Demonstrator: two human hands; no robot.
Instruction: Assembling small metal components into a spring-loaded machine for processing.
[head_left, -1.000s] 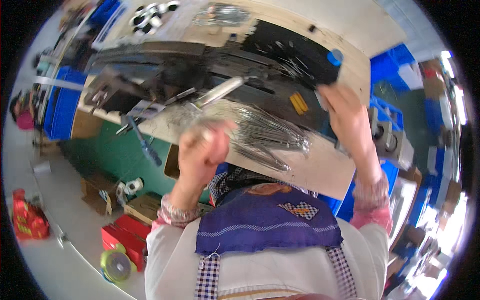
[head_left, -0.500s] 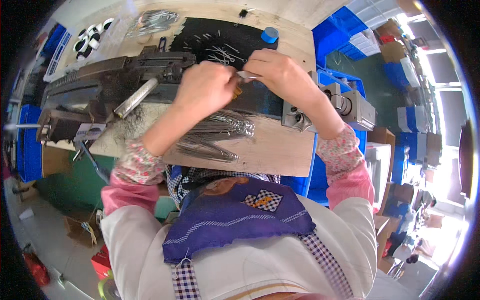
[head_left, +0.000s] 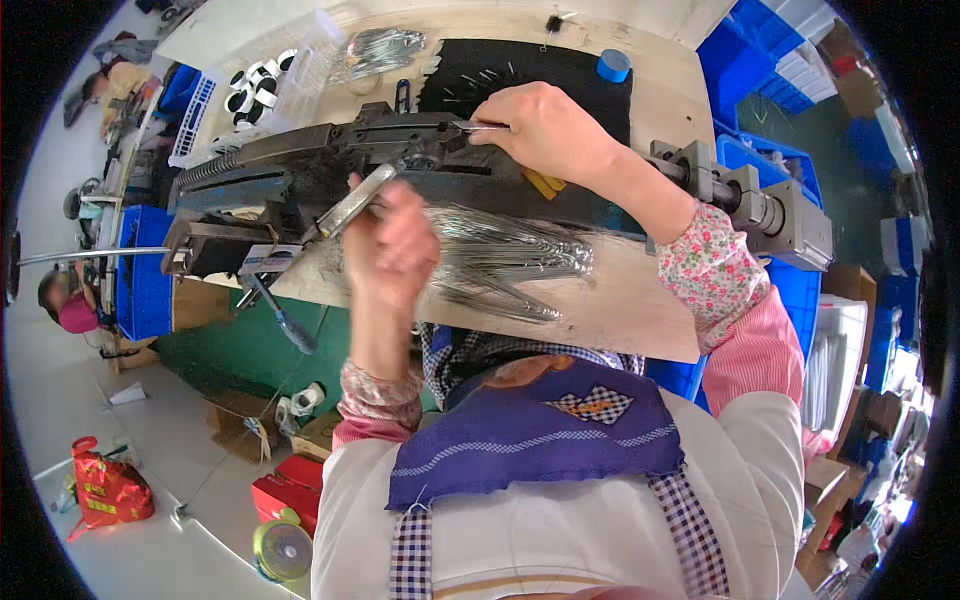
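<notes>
My right hand [head_left: 548, 128] is closed in a pinch on a thin metal piece [head_left: 484, 126]. The piece points left and meets the end of the clamp on a dark metal bench machine [head_left: 300, 155]. My left hand [head_left: 392, 245] is beside the machine's bare metal lever [head_left: 350, 205], with one fingertip showing past the lever. Motion smears its fingers, so whether they grip the lever is unclear. Below the machine, nearest my left hand, lies a bundle of long thin metal wires [head_left: 510, 255]. A yellow piece [head_left: 543, 183] sits under my right wrist.
A black mat [head_left: 590, 105] behind my right hand bears small pins and a blue round cap [head_left: 613, 66]. A clear bin [head_left: 310, 75] holds black-and-white rings, beside bagged metal parts [head_left: 385, 52]. A grey metal cylinder assembly [head_left: 760, 210] stands right, with blue crates [head_left: 755, 60] beyond.
My left hand has left my right hand and moved down and left to the lever. The right hand has brought the thin piece against the machine. The view has shifted left.
</notes>
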